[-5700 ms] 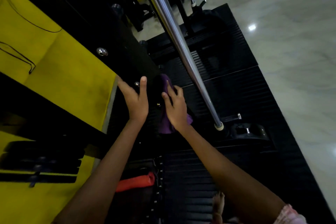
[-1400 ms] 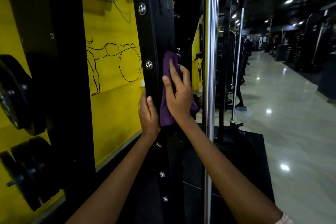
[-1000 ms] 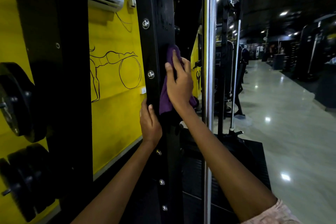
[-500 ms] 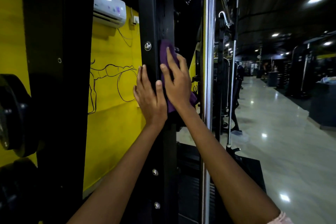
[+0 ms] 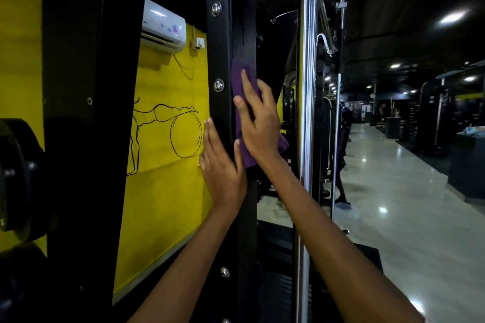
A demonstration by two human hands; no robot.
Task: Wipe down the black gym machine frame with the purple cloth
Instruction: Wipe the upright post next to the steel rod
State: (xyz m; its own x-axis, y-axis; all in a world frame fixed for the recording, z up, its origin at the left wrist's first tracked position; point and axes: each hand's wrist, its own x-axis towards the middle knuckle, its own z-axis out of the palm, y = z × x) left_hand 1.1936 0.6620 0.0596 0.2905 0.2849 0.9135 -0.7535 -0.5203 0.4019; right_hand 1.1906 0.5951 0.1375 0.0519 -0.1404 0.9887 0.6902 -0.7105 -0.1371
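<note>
A black upright post of the gym machine frame runs top to bottom through the middle, studded with shiny bolts. My right hand presses the purple cloth flat against the post's right face, fingers straight and pointing up. The cloth sticks out above my fingertips and hangs below my palm. My left hand rests flat on the post's left face, just below and left of the cloth, fingers straight and holding nothing.
A chrome guide rod stands close to the right of my right arm. A second black upright and weight plates fill the left. The yellow wall with an air conditioner lies behind. Polished floor opens to the right.
My right hand has slid the cloth up the post from floor level to head height, and my view has tilted up with it. My left hand followed upward along the post's left face.
</note>
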